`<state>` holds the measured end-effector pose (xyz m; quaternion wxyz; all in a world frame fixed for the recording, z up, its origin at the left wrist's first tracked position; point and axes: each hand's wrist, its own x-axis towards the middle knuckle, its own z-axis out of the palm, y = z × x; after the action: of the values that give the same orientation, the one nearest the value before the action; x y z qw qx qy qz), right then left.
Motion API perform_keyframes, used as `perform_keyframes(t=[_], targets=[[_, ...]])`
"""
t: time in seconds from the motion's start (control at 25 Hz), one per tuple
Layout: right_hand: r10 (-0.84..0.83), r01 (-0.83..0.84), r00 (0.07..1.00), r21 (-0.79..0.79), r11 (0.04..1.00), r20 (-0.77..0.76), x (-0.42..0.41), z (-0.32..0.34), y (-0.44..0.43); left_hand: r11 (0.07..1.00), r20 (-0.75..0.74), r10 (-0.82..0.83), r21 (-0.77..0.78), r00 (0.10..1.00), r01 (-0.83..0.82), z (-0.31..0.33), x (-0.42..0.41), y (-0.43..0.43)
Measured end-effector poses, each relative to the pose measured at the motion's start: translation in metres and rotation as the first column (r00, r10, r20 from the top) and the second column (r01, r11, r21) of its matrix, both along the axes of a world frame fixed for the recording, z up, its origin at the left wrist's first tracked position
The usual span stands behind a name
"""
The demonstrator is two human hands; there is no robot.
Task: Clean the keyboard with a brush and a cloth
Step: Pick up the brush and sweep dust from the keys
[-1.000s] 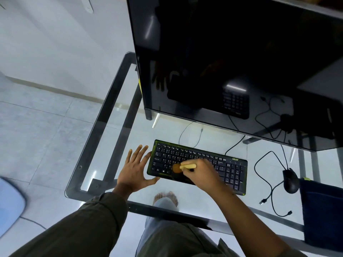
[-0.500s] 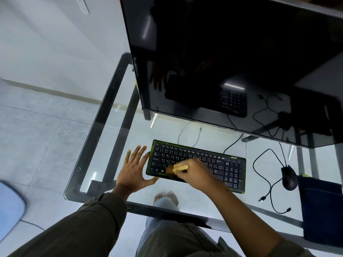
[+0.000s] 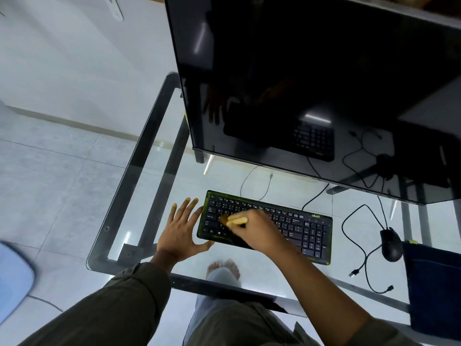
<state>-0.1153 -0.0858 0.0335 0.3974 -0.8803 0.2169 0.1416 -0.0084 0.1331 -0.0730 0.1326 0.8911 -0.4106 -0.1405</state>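
Observation:
A black keyboard [image 3: 306, 228] with a green rim lies on the glass desk [image 3: 139, 151]. My right hand [image 3: 259, 232] is closed around a small brush [image 3: 235, 221] with a yellow handle; its brown bristles rest on the keys at the keyboard's left part. My left hand [image 3: 180, 229] lies flat on the glass with fingers spread, its thumb and fingers touching the keyboard's left end. A dark blue cloth [image 3: 434, 285] lies at the desk's right edge.
A large dark monitor [image 3: 311, 83] stands behind the keyboard. A black mouse [image 3: 390, 244] and loose cables [image 3: 361, 245] lie to the right. Below the glass I see tiled floor and my foot [image 3: 224, 267]. A pale blue object [image 3: 12, 278] sits at far left.
My right hand has swept the brush leftward across the keys, from the keyboard's middle-left toward its left end. The left hand has stayed in place.

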Motion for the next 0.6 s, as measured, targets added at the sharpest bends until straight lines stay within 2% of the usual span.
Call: perform_keyframes(t=[0.12, 0.24, 0.32, 0.44, 0.52, 0.6], targets=[[-0.037, 0.037, 0.999, 0.001, 0.999, 0.021, 0.005, -0.002, 0.002, 1.0, -0.002, -0.007, 0.004, 1.0, 0.007, 0.001, 0.0, 0.0], [0.012, -0.012, 1.0, 0.006, 1.0, 0.001, 0.011, -0.005, 0.005, 1.0, -0.004, -0.005, 0.003, 1.0, 0.005, 0.001, 0.0, 0.0], [-0.06, 0.06, 0.998, -0.01, 0.998, 0.037, 0.014, -0.004, 0.006, 1.0, -0.011, -0.009, 0.004, 1.0, 0.009, 0.0, 0.0, 0.0], [-0.054, 0.054, 0.998, -0.014, 0.998, 0.041, 0.017, -0.002, 0.006, 1.0, -0.005, -0.01, 0.019, 1.0, 0.01, 0.001, 0.001, 0.0], [-0.152, 0.157, 0.984, -0.051, 0.986, 0.09, 0.016, -0.001, -0.004, 1.0, -0.009, -0.007, 0.018, 1.0, 0.007, 0.001, 0.001, 0.0], [-0.129, 0.133, 0.988, -0.047, 0.99, 0.08, 0.012, -0.001, -0.014, 1.0, -0.01, -0.008, 0.022, 1.0, 0.008, 0.001, 0.002, 0.0]])
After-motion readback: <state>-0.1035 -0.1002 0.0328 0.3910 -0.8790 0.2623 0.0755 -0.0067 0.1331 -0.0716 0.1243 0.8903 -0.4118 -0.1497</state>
